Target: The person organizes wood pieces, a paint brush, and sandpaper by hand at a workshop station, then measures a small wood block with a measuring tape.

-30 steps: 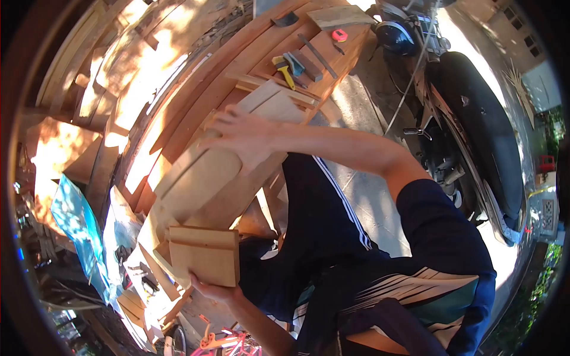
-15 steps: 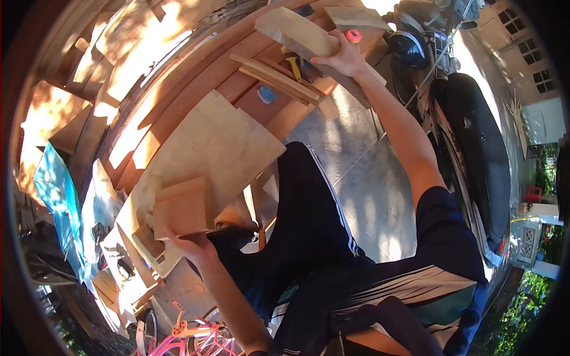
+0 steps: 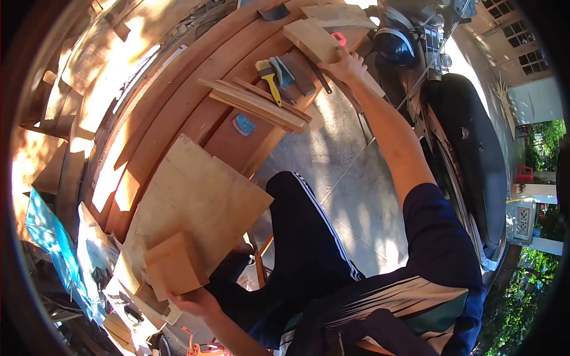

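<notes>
My left hand (image 3: 196, 301) is closed on the lower edge of a small wooden box-like block (image 3: 175, 264), holding it tilted over a large plywood sheet (image 3: 199, 204). Whether the block is hollow is hidden. At the far end of the bench, my right hand (image 3: 346, 65) grips the near end of a thick pale wooden board (image 3: 312, 38), thumb at one edge and fingers across the top. A red-pink tape measure (image 3: 338, 38) shows just beyond those fingers. Left of the board lies a paintbrush (image 3: 269, 82) with a yellow handle.
Narrow wooden strips (image 3: 252, 104) and a blue-labelled object (image 3: 244, 124) lie on the brown plank bench (image 3: 196, 77). A motorbike (image 3: 466, 160) with a dark helmet (image 3: 395, 47) stands at the right. Blue plastic sheeting (image 3: 53, 243) hangs at the left.
My right hand has lowered the board toward the bench's far end, uncovering the brush and dark tools beside it. My left hand keeps the block, now turned slightly. The view has shifted.
</notes>
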`<action>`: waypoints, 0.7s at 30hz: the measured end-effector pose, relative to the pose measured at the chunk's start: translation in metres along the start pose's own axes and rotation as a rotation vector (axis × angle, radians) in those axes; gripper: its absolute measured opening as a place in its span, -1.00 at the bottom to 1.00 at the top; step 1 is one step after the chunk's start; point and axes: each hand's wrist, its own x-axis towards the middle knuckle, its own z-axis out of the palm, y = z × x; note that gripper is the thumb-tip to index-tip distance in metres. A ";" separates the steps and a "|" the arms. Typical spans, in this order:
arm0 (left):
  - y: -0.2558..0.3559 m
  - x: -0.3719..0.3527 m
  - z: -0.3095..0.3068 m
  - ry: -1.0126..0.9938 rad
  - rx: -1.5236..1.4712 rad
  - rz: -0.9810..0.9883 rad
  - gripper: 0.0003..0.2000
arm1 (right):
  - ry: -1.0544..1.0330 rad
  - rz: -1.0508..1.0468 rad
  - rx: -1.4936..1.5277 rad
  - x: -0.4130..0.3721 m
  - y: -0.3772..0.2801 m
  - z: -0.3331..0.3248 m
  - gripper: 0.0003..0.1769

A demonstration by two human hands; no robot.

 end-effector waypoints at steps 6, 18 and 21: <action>-0.008 0.001 0.016 0.005 -0.016 0.017 -0.42 | 0.003 -0.004 0.064 0.017 -0.026 0.037 0.17; 0.005 -0.017 0.025 0.085 0.248 -0.136 -0.39 | -0.065 -0.323 0.071 0.061 -0.013 0.057 0.18; 0.005 -0.015 0.024 0.062 0.229 -0.159 -0.38 | -0.057 -0.340 0.067 0.058 -0.013 0.056 0.27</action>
